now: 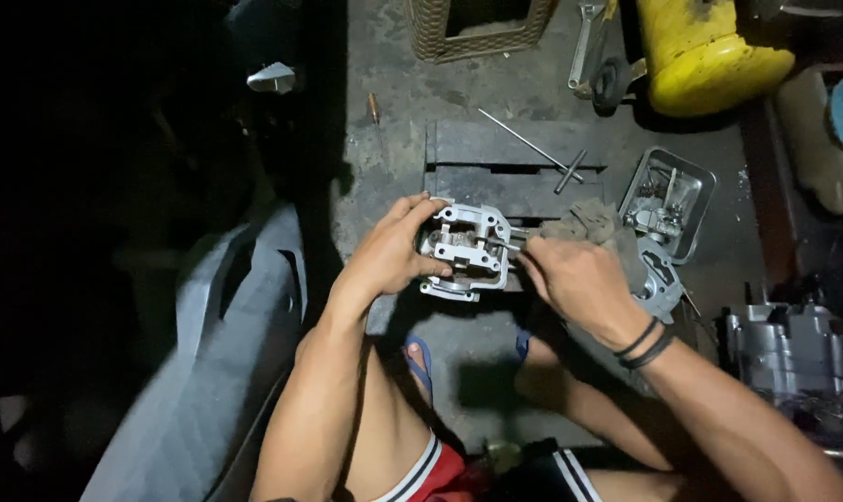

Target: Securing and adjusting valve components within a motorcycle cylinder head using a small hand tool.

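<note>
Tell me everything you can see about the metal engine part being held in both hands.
The engine part is a silver-grey cast metal block, boxy, with an open top showing small inner pieces and bolt lugs at its corners. It looks worn and slightly grimy. It is held above a dark slatted wooden block. The left hand grips its left side, fingers over the top edge. The right hand holds a thin metal rod against its right side.

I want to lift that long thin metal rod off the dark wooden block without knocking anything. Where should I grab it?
Probably pinch the thin metal rod near its upper-left end, coming from above. It lies flat and diagonal on the wooden block; that end is clear, while its lower-right end sits close to a shorter pin.
</note>
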